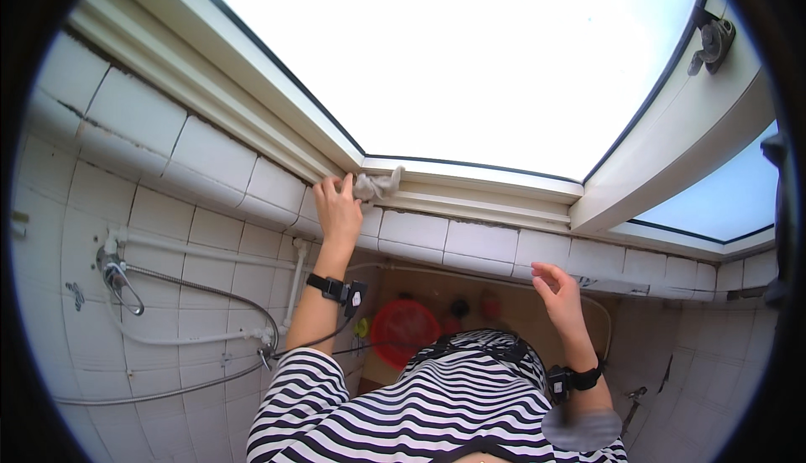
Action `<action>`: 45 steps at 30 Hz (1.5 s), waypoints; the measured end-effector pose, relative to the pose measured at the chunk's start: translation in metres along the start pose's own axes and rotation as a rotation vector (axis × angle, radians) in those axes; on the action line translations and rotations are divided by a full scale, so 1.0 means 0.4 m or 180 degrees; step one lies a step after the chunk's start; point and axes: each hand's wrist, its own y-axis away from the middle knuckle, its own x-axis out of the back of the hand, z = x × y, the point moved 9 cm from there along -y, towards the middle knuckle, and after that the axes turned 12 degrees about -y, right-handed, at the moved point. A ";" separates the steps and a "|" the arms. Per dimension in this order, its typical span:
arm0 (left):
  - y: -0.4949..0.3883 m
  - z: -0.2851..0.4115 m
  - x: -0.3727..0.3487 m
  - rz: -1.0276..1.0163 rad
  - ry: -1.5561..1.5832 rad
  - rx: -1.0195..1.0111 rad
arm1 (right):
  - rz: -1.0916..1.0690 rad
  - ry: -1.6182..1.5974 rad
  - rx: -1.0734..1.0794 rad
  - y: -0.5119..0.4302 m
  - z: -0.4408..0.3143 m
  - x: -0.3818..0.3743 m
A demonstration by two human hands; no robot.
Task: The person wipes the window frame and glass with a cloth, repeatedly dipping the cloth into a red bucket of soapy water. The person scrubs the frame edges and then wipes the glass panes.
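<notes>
My left hand is on the cream window frame at its lower left corner, fingers closed on the near end of a crumpled grey-white cloth. The cloth lies bunched in the grooves of the frame; the fingertips are partly hidden. Lower right, my right hand hovers just below the tiled sill, thumb and fingers apart, holding nothing. Each wrist wears a black strap with a small device.
A shower mixer with a metal hose is on the tiled wall at left, beside white pipes. A red basin stands below the sill. A dark window handle juts out at upper right.
</notes>
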 end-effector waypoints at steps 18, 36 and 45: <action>-0.021 -0.022 -0.103 0.0640 -0.0085 0.0263 | 0.0182 -0.0302 -0.0283 -0.003 0.036 0.045; 0.020 0.499 -0.075 -0.0120 0.0615 -0.0646 | 0.0297 -0.0427 -0.0386 0.021 0.065 0.090; 0.121 0.925 -0.036 -0.0378 0.2910 -0.1294 | 0.0460 -0.0486 -0.0270 0.058 0.037 0.150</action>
